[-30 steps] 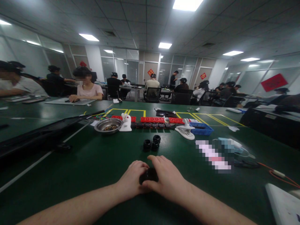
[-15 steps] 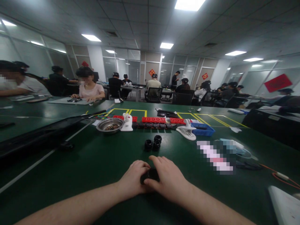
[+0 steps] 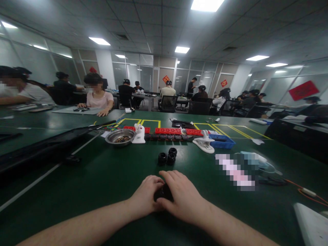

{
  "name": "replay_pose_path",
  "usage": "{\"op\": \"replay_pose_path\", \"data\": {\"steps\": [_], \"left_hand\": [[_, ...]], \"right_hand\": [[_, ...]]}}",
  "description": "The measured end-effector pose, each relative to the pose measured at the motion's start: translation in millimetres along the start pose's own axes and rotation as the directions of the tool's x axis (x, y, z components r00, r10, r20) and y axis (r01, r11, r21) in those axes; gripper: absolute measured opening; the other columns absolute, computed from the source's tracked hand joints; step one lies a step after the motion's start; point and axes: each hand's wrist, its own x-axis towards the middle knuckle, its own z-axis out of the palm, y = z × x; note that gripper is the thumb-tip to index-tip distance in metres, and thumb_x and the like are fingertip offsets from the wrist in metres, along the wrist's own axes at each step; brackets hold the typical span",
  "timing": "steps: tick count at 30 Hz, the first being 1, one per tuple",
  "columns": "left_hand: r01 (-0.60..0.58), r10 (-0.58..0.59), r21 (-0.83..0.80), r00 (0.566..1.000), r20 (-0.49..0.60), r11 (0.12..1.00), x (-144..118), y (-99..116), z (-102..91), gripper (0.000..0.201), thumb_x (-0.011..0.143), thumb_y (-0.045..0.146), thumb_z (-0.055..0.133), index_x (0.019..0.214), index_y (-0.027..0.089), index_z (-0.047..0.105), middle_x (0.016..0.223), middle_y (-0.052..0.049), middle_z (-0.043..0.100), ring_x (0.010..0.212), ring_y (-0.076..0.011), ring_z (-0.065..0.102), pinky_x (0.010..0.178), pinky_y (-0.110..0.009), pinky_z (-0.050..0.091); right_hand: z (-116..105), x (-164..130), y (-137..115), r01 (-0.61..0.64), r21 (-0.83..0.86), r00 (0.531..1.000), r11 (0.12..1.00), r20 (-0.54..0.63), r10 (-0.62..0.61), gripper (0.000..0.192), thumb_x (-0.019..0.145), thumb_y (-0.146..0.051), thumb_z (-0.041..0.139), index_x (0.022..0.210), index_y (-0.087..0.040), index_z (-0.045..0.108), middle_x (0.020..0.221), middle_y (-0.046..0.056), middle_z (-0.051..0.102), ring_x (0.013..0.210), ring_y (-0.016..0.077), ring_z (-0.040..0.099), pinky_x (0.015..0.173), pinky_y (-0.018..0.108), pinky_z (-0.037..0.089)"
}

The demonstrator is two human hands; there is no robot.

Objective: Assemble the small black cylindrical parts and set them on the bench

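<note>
Low in the middle of the head view, my left hand point(image 3: 147, 193) is curled around the left side of a black round part point(image 3: 163, 193). From the right, my right hand point(image 3: 180, 194) closes on the same part, its thumb in front and its fingers arched over the top. Between them they hide most of it, so its exact kind is unclear. Just beyond the hands stand three black ribbed rings point(image 3: 162, 158), like small rubber wheels or cable glands, grouped close together on the green table point(image 3: 123, 174).
A metal bowl point(image 3: 120, 137) of small brass-coloured pieces stands beyond, beside a white clip stand point(image 3: 138, 134). Red blocks point(image 3: 167, 131) form a row behind. Farther right are another white clip point(image 3: 204, 143) and a blue tray point(image 3: 222, 142). A long black panel point(image 3: 51, 150) lies left.
My right hand has shifted slightly left, its fingers coming further over the black part. My left hand stays almost in place. Across the table a person's hand has moved a little.
</note>
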Motion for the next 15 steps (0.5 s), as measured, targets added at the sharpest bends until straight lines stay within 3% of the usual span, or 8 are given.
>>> {"op": "replay_pose_path", "data": {"steps": [3, 6, 12, 15], "left_hand": [[-0.012, 0.012, 0.018, 1.000, -0.018, 1.000, 0.3, 1.4, -0.4, 0.038, 0.059, 0.043, 0.068, 0.090, 0.021, 0.062, 0.097, -0.004, 0.057, 0.091, -0.0240, 0.050, 0.082, -0.036, 0.038], [-0.014, 0.015, 0.013, 1.000, -0.017, 1.000, 0.9, 3.9, -1.6, 0.038, 0.059, 0.042, 0.068, 0.090, 0.021, 0.062, 0.095, -0.004, 0.057, 0.090, -0.0236, 0.050, 0.081, -0.036, 0.039], [0.023, -0.022, -0.016, 1.000, 0.020, 1.000, 1.0, 5.8, -4.4, 0.040, 0.059, 0.034, 0.067, 0.096, 0.022, 0.061, 0.101, -0.004, 0.057, 0.096, -0.0251, 0.048, 0.087, -0.037, 0.036], [0.026, -0.025, -0.015, 0.999, 0.026, 1.000, 0.8, 4.5, -4.7, 0.039, 0.060, 0.033, 0.067, 0.097, 0.023, 0.060, 0.104, -0.004, 0.056, 0.097, -0.0253, 0.047, 0.088, -0.037, 0.035]], "right_hand": [[6.2, 2.8, 3.6, -0.116, -0.088, 0.993, 0.989, -0.005, 0.116, 0.051, 0.071, -0.043, 0.057, 0.112, -0.014, 0.046, 0.100, 0.012, 0.056, 0.091, 0.0266, 0.050, 0.078, 0.040, 0.039], [9.2, 4.9, 5.4, -0.151, -0.137, 0.988, 0.979, 0.014, 0.154, 0.047, 0.072, -0.041, 0.056, 0.109, -0.014, 0.047, 0.092, 0.011, 0.059, 0.084, 0.0266, 0.052, 0.073, 0.039, 0.041], [3.7, 0.9, 1.3, 0.008, -0.037, 0.997, 0.999, 0.071, -0.005, 0.049, 0.066, -0.015, 0.050, 0.115, -0.014, 0.043, 0.104, 0.008, 0.056, 0.093, 0.0204, 0.049, 0.084, 0.031, 0.037], [0.3, -2.6, -1.1, 0.038, 0.031, 0.999, 0.999, 0.034, -0.040, 0.050, 0.064, -0.013, 0.050, 0.114, -0.015, 0.043, 0.113, 0.006, 0.051, 0.101, 0.0185, 0.045, 0.090, 0.028, 0.033]]}}
